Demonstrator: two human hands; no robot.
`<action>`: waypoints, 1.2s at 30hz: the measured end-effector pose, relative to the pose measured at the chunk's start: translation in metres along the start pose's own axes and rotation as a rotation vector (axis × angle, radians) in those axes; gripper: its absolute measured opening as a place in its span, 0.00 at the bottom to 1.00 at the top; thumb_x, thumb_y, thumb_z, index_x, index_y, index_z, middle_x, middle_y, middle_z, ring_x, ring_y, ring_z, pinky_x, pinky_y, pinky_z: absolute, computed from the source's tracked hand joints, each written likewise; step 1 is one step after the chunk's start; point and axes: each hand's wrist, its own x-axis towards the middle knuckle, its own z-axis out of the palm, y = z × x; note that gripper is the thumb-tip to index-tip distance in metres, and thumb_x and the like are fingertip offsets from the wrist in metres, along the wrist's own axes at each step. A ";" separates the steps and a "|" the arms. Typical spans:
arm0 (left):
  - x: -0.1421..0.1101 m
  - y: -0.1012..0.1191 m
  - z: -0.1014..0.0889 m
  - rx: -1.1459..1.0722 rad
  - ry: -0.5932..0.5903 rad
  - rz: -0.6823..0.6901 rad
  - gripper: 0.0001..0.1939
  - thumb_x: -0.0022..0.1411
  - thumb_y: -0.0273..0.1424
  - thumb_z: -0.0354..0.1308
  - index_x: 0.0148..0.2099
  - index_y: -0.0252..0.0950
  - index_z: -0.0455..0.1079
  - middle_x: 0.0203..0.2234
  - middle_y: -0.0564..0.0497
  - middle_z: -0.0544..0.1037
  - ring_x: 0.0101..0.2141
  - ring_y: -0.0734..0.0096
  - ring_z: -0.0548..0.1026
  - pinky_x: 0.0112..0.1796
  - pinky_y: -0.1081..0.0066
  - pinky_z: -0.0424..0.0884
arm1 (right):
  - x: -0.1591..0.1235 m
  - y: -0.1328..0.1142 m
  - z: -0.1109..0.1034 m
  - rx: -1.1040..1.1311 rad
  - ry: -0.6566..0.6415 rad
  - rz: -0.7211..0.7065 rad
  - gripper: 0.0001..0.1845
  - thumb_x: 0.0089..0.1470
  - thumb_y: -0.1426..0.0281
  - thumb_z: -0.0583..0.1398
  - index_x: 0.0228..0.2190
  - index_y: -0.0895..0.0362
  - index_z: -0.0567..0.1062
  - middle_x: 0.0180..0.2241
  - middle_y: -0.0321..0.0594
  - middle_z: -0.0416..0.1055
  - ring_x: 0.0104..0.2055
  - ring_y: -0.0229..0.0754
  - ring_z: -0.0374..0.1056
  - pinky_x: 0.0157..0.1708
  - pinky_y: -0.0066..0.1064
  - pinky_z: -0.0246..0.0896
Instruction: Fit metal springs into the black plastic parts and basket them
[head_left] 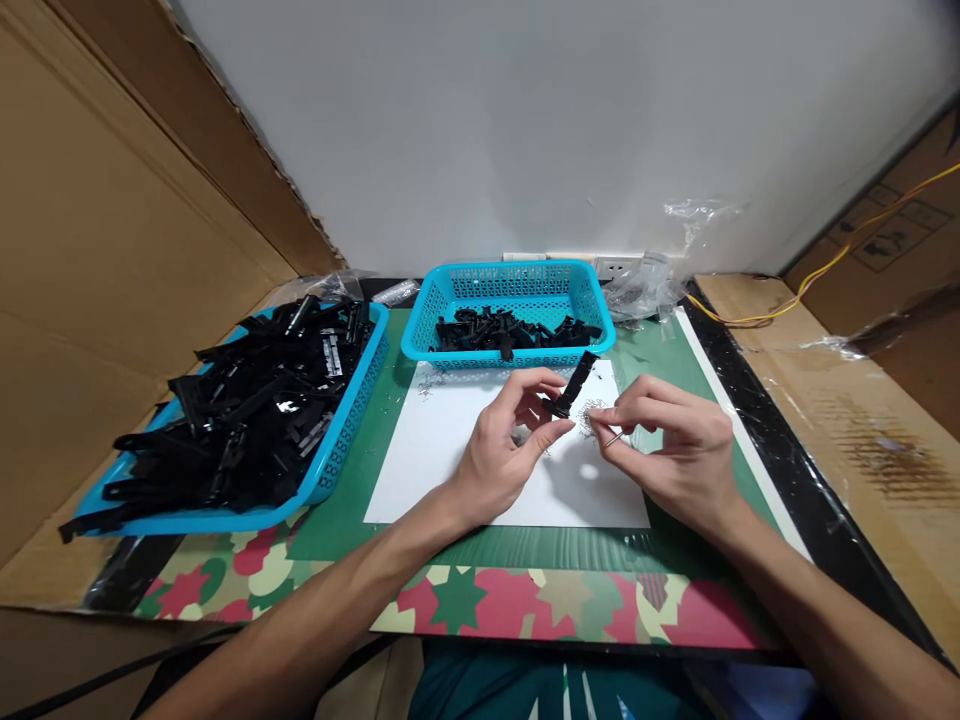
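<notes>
My left hand (501,445) grips a black plastic part (577,385) with a long flat arm that tilts up to the right. To its right, my right hand (667,440) is closed in a pinch on a thin silvery metal piece (615,438); its exact kind is too small to make out. The two hands are a little apart, both above a white sheet of paper (442,470). Between them lies a small pile of tiny metal pieces (590,418) on the paper, partly hidden by my right fingers. More tiny metal bits (426,385) are scattered at the sheet's upper left.
At the left stands a blue basket (341,440) heaped with black plastic parts (247,400). Another blue basket (510,270) at the back holds smaller black parts (510,330). Clear plastic bags (649,285) lie by the wall socket. Cardboard (112,250) walls the left side; a yellow cable (817,275) runs at right.
</notes>
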 end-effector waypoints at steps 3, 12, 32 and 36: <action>-0.001 0.002 0.001 -0.009 0.017 -0.008 0.15 0.67 0.34 0.69 0.53 0.40 0.71 0.44 0.49 0.78 0.40 0.70 0.78 0.39 0.72 0.75 | 0.000 -0.001 0.001 -0.007 -0.027 -0.044 0.08 0.56 0.80 0.67 0.33 0.56 0.83 0.27 0.36 0.72 0.28 0.37 0.69 0.27 0.30 0.62; -0.001 0.004 0.002 -0.051 0.037 -0.034 0.13 0.63 0.33 0.72 0.46 0.38 0.73 0.41 0.48 0.79 0.40 0.68 0.79 0.36 0.72 0.77 | -0.002 0.000 0.003 -0.042 -0.046 -0.100 0.07 0.59 0.76 0.66 0.32 0.53 0.83 0.27 0.38 0.75 0.28 0.41 0.71 0.29 0.34 0.66; 0.007 0.005 -0.002 -0.127 0.093 -0.105 0.18 0.52 0.38 0.79 0.35 0.34 0.76 0.31 0.49 0.83 0.32 0.68 0.83 0.32 0.72 0.80 | 0.001 0.003 -0.002 0.106 -0.172 0.008 0.07 0.59 0.75 0.68 0.36 0.53 0.87 0.29 0.39 0.80 0.29 0.40 0.75 0.28 0.31 0.69; 0.009 0.007 -0.003 -0.222 0.085 -0.187 0.22 0.48 0.42 0.81 0.34 0.34 0.76 0.27 0.51 0.81 0.26 0.70 0.80 0.28 0.73 0.79 | 0.004 0.004 -0.007 0.092 -0.200 0.002 0.12 0.60 0.77 0.67 0.41 0.50 0.87 0.31 0.39 0.81 0.32 0.41 0.76 0.31 0.33 0.71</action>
